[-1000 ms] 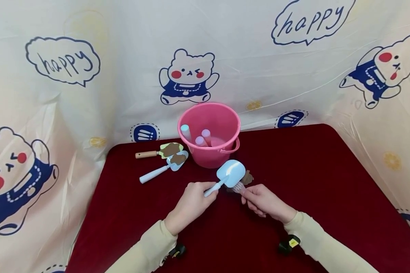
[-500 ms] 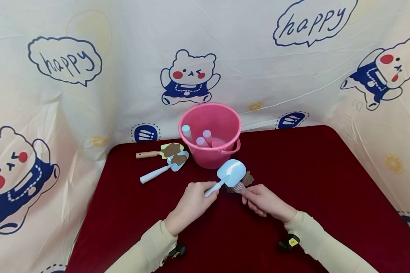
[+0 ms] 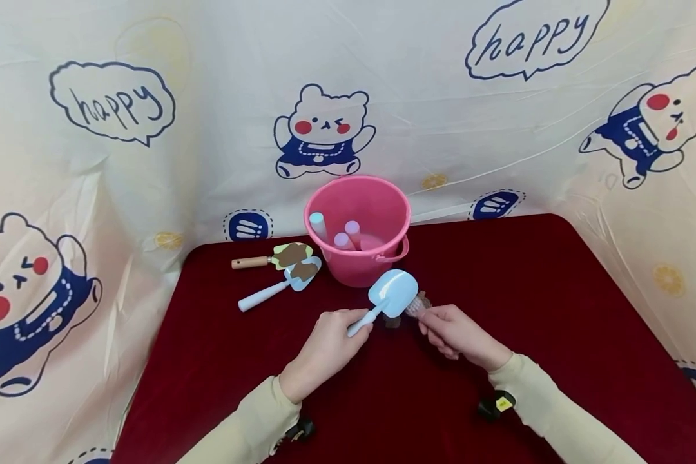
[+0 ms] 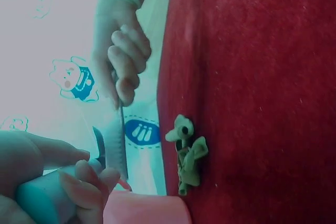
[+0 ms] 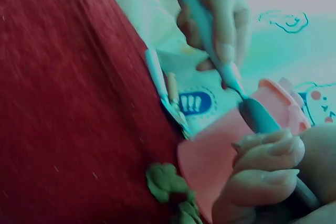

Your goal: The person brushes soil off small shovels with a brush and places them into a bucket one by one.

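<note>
My left hand (image 3: 327, 348) grips the handle of a light blue hand trowel (image 3: 393, 293), whose blade is raised in front of the pink bucket (image 3: 356, 267). In my right hand (image 3: 464, 335) I pinch a small brush (image 3: 415, 308) with pale bristles, held close to the trowel blade's right edge. Brown soil-like lumps (image 4: 186, 161) lie on the red cloth below both tools. The trowel blade hides part of them in the head view. Whether the bristles touch the blade, I cannot tell.
Left of the bucket lie a green trowel (image 3: 284, 256) with a wooden handle and another light blue trowel (image 3: 267, 295), both bearing brown lumps. Several pastel-capped tubes (image 3: 352, 231) stand in the bucket. A printed curtain (image 3: 226, 129) surrounds the red-covered table (image 3: 557, 290).
My right hand and the brush have moved a little up and to the right, out from under the trowel blade's lower edge. The left hand stays almost still.
</note>
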Motion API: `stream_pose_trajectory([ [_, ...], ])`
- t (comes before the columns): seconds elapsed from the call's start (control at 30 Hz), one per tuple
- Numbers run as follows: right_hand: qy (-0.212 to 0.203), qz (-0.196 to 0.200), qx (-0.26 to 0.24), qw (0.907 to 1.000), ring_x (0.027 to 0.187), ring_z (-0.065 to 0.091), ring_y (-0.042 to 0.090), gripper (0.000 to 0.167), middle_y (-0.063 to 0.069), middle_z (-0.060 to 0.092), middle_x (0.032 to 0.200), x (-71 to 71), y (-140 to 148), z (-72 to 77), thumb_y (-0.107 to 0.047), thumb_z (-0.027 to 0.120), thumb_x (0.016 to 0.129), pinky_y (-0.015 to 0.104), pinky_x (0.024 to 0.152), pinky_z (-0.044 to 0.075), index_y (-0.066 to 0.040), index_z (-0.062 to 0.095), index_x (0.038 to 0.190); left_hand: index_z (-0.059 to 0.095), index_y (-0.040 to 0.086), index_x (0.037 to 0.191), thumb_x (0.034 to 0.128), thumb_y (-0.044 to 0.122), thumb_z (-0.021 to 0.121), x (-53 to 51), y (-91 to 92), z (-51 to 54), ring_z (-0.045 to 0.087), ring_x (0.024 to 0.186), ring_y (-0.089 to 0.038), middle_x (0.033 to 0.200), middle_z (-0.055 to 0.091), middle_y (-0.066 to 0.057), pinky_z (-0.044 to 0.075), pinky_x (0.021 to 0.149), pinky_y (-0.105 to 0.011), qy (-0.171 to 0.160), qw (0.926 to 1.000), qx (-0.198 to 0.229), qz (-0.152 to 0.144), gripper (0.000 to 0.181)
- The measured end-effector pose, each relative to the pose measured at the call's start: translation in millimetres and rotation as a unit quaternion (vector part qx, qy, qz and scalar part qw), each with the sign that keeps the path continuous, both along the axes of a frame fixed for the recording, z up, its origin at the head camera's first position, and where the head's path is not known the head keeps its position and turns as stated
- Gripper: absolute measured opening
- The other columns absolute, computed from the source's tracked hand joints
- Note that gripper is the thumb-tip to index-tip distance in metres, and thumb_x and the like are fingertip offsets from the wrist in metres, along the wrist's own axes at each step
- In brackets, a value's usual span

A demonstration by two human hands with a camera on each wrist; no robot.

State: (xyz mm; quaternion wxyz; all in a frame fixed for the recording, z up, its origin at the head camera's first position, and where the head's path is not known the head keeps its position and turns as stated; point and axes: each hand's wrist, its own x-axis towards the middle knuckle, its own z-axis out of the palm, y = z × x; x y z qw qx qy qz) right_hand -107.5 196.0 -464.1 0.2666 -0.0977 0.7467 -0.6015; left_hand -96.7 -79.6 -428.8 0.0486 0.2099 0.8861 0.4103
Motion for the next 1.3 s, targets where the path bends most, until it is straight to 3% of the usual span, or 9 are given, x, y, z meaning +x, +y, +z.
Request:
stream_pose_trajectory([
  [0.13,-0.008,0.045,-0.007,0.9989,0.041,0.041,0.006,0.057,-0.001,0.047,0.055,6.4,-9.3,-3.8,-0.033,0.044,0.113,0.022,0.039,0.036,0.02,0.051,0.095,0.075,0.002,0.118,0.099,0.011,0.07,-0.5,2.0,1.2,0.045,0.05,-0.003,0.073,0.064,0.003,0.045,0.047,-0.022,-0.006,1.0,0.005,-0.004,0.021],
  [0.23,-0.005,0.055,-0.006,0.9985,0.041,0.041,0.006,0.057,-0.001,0.047,0.056,6.3,-9.8,-3.9,-0.033,0.044,0.113,0.021,0.039,0.036,0.02,0.051,0.095,0.077,0.004,0.115,0.0997,0.013,0.07,-0.9,1.8,2.1,0.043,0.047,-0.002,0.064,0.057,0.008,0.043,0.045,-0.021,-0.016,0.9998,0.0,-0.01,0.019],
  [0.47,0.013,-0.016,-0.008,0.9998,0.04,0.041,0.008,0.057,-0.001,0.046,0.055,-2.5,0.9,-1.7,-0.034,0.046,0.113,0.022,0.039,0.035,0.019,0.049,0.092,0.076,0.005,0.116,0.101,0.012,0.067,-1.4,-2.7,5.6,0.042,0.045,-0.004,0.062,0.056,0.007,0.04,0.043,-0.021,-0.03,0.9995,0.006,-0.011,0.019],
  [0.53,0.018,-0.018,0.001,0.9997,0.04,0.041,0.008,0.055,-0.001,0.047,0.055,-2.6,-0.5,-1.3,-0.034,0.046,0.113,0.022,0.039,0.035,0.017,0.05,0.091,0.076,0.005,0.118,0.101,0.013,0.068,-1.2,-3.7,5.4,0.043,0.046,-0.004,0.064,0.057,0.007,0.041,0.043,-0.021,-0.035,0.9993,0.015,-0.006,0.02],
  [0.7,0.026,0.044,0.038,0.998,0.041,0.043,0.007,0.055,-0.002,0.05,0.055,1.9,-10.6,-2.4,-0.036,0.046,0.112,0.022,0.038,0.037,0.013,0.056,0.09,0.076,0.005,0.118,0.1002,0.013,0.069,-1.7,-2.0,2.2,0.045,0.049,-0.003,0.068,0.059,0.006,0.043,0.046,-0.021,-0.03,0.999,0.03,-0.01,0.021],
  [0.8,0.031,0.055,0.044,0.997,0.04,0.043,0.008,0.055,-0.001,0.05,0.054,3.8,-14.6,-2.6,-0.036,0.047,0.112,0.023,0.038,0.036,0.013,0.057,0.089,0.077,0.004,0.115,0.0998,0.011,0.069,-1.5,-0.1,-0.2,0.043,0.049,-0.002,0.065,0.058,0.007,0.043,0.048,-0.021,-0.017,0.9994,0.023,-0.022,0.018],
  [1.03,0.039,0.016,0.047,0.998,0.041,0.043,0.01,0.057,0.0,0.05,0.055,-1.7,-9.0,-0.6,-0.038,0.048,0.112,0.023,0.038,0.037,0.013,0.058,0.089,0.077,0.004,0.115,0.1004,0.011,0.068,0.8,-2.0,-3.9,0.041,0.046,-0.002,0.062,0.056,0.008,0.041,0.044,-0.021,-0.025,0.9992,0.024,-0.018,0.019],
  [1.23,0.033,-0.044,0.019,0.9983,0.04,0.041,0.009,0.054,0.0,0.046,0.054,-3.5,-1.4,-0.9,-0.032,0.046,0.113,0.023,0.038,0.035,0.015,0.051,0.087,0.077,0.007,0.117,0.101,0.013,0.068,3.0,-5.2,-4.3,0.044,0.047,-0.004,0.064,0.057,0.008,0.044,0.045,-0.022,-0.03,0.9993,0.014,-0.015,0.019],
  [1.3,0.031,-0.041,0.015,0.9986,0.04,0.041,0.008,0.054,0.0,0.046,0.054,-1.4,-3.9,-2.3,-0.032,0.046,0.113,0.023,0.038,0.035,0.015,0.051,0.087,0.077,0.006,0.118,0.1006,0.013,0.068,4.0,-5.9,-3.9,0.044,0.047,-0.004,0.066,0.059,0.008,0.044,0.046,-0.022,-0.027,0.9995,0.015,-0.007,0.02],
])
